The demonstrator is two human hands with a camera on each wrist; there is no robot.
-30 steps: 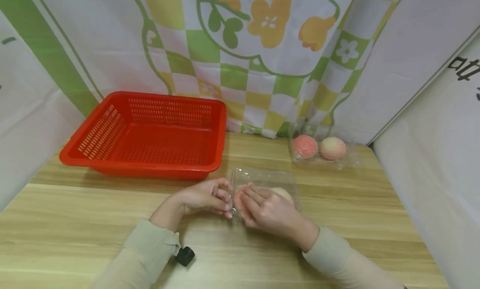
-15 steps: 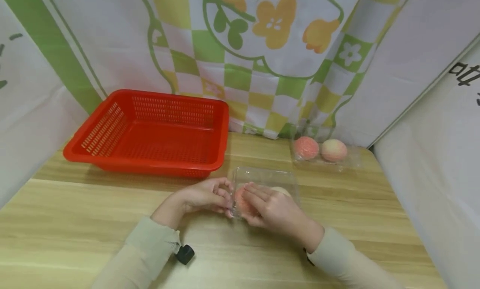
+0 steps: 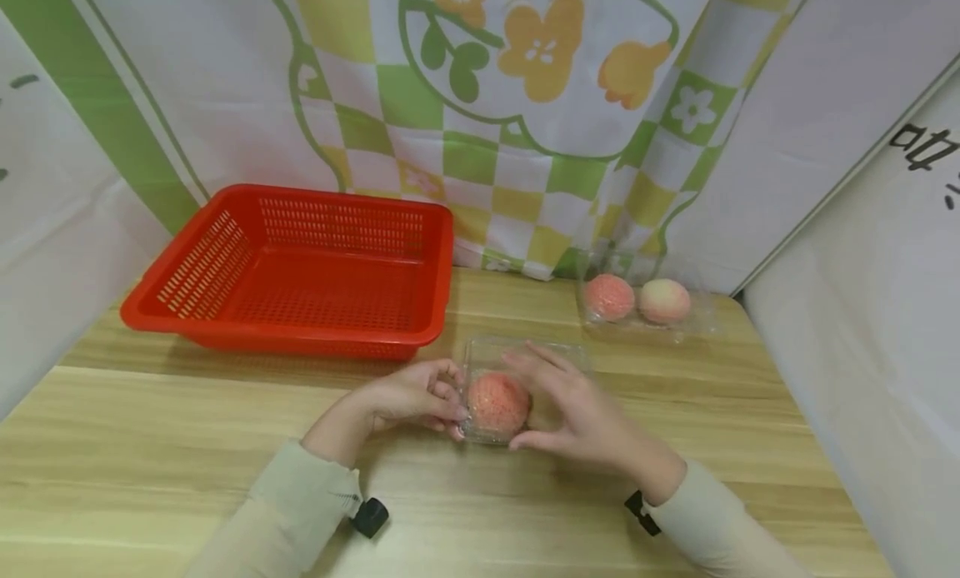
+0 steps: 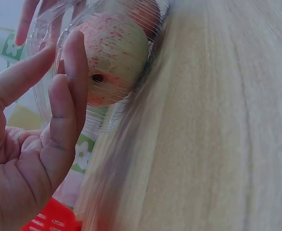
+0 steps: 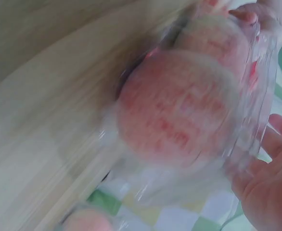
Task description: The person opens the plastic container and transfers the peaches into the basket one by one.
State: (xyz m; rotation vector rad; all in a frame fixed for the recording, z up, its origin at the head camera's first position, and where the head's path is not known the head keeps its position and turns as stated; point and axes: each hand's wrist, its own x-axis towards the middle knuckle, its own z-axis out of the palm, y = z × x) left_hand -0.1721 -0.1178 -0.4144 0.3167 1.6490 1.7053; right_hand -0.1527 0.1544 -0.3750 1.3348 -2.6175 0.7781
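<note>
A clear plastic box (image 3: 487, 349) with two peaches inside lies at the middle of the table. My left hand (image 3: 408, 399) pinches its left edge between thumb and fingers. Through the plastic shows a reddish peach (image 3: 498, 403); in the head view my right hand (image 3: 585, 411) covers the other one. The fingers of that hand are spread over the box's right part, thumb toward the near side. The left wrist view shows a pale, red-speckled peach (image 4: 112, 53) with a small dark hole. In the right wrist view a large peach (image 5: 174, 110) is blurred.
A red plastic basket (image 3: 333, 286) with nothing in it stands at the back left. Another clear box with a pink peach (image 3: 610, 297) and a paler peach (image 3: 664, 301) sits at the back right. A patterned curtain (image 3: 487, 157) hangs behind the wooden table (image 3: 187, 445).
My right hand has slid right, off the reddish peach, and its fingers have spread, so that peach shows fully. My left hand has kept its hold on the box's edge.
</note>
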